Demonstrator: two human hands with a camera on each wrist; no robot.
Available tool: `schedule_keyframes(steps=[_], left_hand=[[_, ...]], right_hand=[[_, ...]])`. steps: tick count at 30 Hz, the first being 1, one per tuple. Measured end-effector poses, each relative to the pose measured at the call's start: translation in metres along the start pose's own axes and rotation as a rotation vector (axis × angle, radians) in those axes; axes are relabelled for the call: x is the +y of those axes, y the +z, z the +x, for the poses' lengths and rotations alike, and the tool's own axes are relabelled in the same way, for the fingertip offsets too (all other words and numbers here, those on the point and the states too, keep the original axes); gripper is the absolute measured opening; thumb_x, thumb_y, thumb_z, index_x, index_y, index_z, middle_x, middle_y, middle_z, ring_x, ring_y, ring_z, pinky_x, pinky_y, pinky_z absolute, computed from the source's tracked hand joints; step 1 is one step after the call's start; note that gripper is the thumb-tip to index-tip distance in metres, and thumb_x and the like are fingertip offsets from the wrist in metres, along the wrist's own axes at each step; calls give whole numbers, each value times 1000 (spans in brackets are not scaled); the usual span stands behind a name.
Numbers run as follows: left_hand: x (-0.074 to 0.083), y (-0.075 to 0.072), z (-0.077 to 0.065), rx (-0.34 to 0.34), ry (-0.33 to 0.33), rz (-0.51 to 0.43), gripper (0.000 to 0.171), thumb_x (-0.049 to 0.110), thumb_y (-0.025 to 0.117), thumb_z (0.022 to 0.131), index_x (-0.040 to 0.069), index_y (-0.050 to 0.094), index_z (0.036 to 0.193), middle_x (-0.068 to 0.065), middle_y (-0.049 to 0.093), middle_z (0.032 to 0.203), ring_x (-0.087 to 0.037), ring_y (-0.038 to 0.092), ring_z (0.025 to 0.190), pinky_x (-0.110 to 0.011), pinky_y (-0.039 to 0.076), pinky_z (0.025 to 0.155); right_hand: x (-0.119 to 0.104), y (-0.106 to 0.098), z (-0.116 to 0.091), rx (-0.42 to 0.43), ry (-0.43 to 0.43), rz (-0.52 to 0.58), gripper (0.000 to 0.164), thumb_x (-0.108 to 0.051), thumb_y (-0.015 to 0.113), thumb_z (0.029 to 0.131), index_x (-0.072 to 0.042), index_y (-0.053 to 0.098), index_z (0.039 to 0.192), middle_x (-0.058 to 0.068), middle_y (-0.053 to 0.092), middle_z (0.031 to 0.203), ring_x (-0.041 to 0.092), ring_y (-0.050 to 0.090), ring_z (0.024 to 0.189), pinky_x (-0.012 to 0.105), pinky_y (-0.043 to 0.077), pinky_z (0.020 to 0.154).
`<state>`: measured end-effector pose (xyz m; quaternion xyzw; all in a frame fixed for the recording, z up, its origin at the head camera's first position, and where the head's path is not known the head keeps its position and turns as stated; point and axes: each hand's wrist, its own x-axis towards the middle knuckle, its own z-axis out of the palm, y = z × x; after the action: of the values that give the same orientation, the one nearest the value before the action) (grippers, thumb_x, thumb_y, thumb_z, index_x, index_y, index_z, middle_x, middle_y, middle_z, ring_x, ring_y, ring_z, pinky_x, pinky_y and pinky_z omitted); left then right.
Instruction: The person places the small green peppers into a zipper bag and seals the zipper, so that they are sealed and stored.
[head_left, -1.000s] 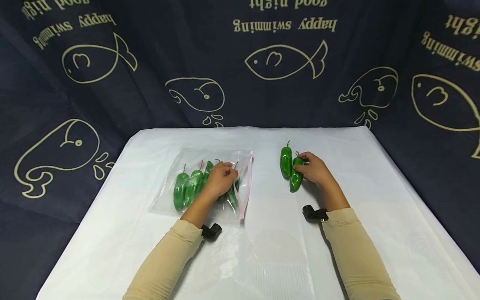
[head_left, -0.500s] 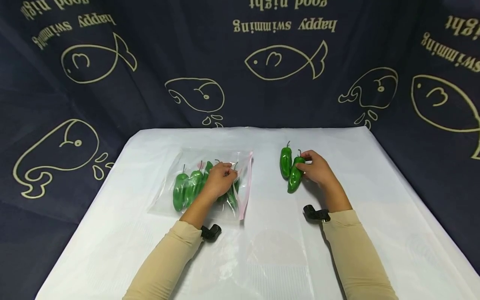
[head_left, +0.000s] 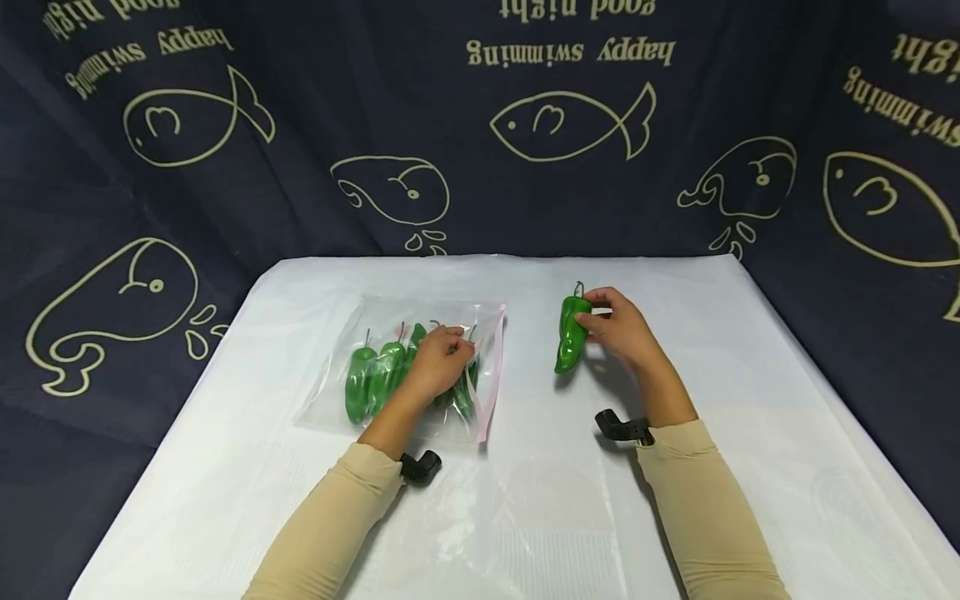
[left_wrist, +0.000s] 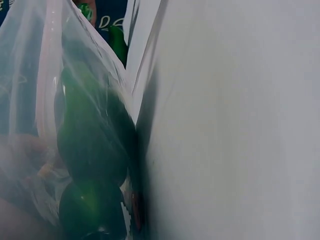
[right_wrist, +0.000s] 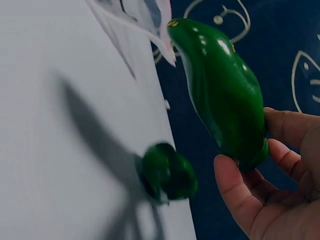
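My right hand (head_left: 621, 327) holds a green pepper (head_left: 572, 337) by its stem end, thumb on one side and fingers on the other. In the right wrist view a second green pepper (right_wrist: 167, 172) lies on the white surface beneath it; the held one largely covers it in the head view. At the left, a clear zip bag (head_left: 492, 383) with a pink strip lies flat, its strip facing right. Several green peppers (head_left: 361, 387) lie inside it, stems pointing away. My left hand (head_left: 441, 360) grips the bag film near the strip, and the left wrist view shows the film raised.
A white sheet (head_left: 540, 517) covers the table. Behind it hangs a dark blue curtain (head_left: 465, 208) with fish and whale outlines. Black camera mounts (head_left: 422, 468) sit on both wrists, at the ends of the beige sleeves (head_left: 712, 500).
My right hand has lifted the nearer pepper off the sheet and shifted it left, over the other pepper. The left hand and the bag have stayed in place.
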<state>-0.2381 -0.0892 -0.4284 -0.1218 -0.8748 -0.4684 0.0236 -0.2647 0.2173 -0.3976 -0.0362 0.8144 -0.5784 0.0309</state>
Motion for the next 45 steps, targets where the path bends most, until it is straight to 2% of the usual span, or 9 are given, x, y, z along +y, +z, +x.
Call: schedule_keyframes(steps=[6, 10, 15, 22, 27, 31, 39, 45], left_hand=[[0, 0, 0, 12, -8, 9, 31, 12, 55, 94, 8, 55, 63, -23, 59, 133, -43, 36, 140, -61, 12, 115], [0, -1, -1, 17, -4, 19, 30, 12, 55, 94, 8, 56, 63, -23, 60, 132, -43, 37, 139, -60, 14, 115], [1, -1, 0, 23, 5, 10, 32, 11, 55, 95, 8, 54, 63, -24, 60, 131, -42, 40, 137, -61, 14, 115], [0, -1, 0, 12, -14, 12, 28, 13, 55, 95, 7, 59, 67, -23, 60, 132, -41, 45, 134, -57, 26, 112], [-1, 0, 0, 23, 3, 39, 26, 12, 55, 93, 6, 61, 69, -23, 61, 130, -41, 47, 131, -59, 20, 114], [0, 0, 0, 37, 26, 49, 23, 12, 55, 91, 6, 61, 70, -24, 62, 128, -43, 49, 129, -59, 23, 113], [2, -1, 1, 34, -2, 37, 24, 11, 56, 93, 6, 62, 70, -22, 61, 130, -43, 46, 132, -55, 22, 115], [0, -1, 2, 41, -3, 34, 24, 11, 56, 93, 6, 62, 70, -22, 62, 129, -41, 49, 130, -55, 22, 115]], right_hand=[[-11, 24, 0, -52, -26, 16, 42, -9, 63, 97, 0, 48, 134, 20, 47, 133, 29, 56, 107, 38, 57, 79], [-19, 38, -2, -76, -32, 31, 41, -9, 65, 96, -1, 50, 133, 19, 49, 130, 27, 58, 103, 50, 55, 84], [-24, 51, -3, -99, -42, 27, 40, -8, 66, 95, -2, 51, 132, 17, 50, 131, 28, 59, 105, 54, 53, 87], [-24, 67, -8, -138, -38, 7, 40, -10, 67, 95, -3, 52, 131, 14, 49, 135, 29, 58, 108, 52, 54, 85], [-23, 79, -11, -159, -39, 6, 39, -11, 68, 94, -4, 53, 129, 14, 51, 134, 28, 60, 106, 45, 57, 81], [-22, 87, -13, -163, -33, 4, 37, -10, 68, 94, -4, 54, 128, 14, 53, 130, 26, 62, 102, 39, 58, 77], [-18, 97, -14, -164, -40, 5, 34, -7, 69, 92, -3, 56, 123, 15, 58, 123, 25, 64, 97, 48, 57, 79], [-16, 101, -15, -167, -48, -15, 34, -7, 69, 92, -3, 56, 123, 15, 58, 123, 25, 65, 96, 38, 59, 74]])
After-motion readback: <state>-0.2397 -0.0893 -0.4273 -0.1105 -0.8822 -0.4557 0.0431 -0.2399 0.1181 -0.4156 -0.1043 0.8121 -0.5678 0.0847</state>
